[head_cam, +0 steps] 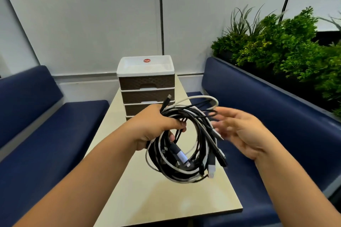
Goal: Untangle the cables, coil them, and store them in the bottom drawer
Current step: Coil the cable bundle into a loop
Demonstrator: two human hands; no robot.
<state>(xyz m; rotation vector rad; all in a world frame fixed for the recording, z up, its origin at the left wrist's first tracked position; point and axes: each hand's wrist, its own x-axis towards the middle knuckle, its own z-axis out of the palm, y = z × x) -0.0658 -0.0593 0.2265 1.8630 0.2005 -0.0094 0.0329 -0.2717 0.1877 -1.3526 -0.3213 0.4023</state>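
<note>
The tangled bundle of black and white cables (pixel 186 145) looks rubbery and smooth, with a faint sheen. The white-framed plastic drawer unit (pixel 146 86) has brown fronts moulded in a rough woven texture. The pale cream table (pixel 140 190) is smooth and glossy. The navy bench seats (pixel 267 101) look matt and padded.

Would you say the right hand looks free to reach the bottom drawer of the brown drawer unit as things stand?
Probably not directly. The open right hand holds nothing, but the left hand holds the black and white cable bundle in front of the brown drawer unit, hiding the bottom drawer.
</note>
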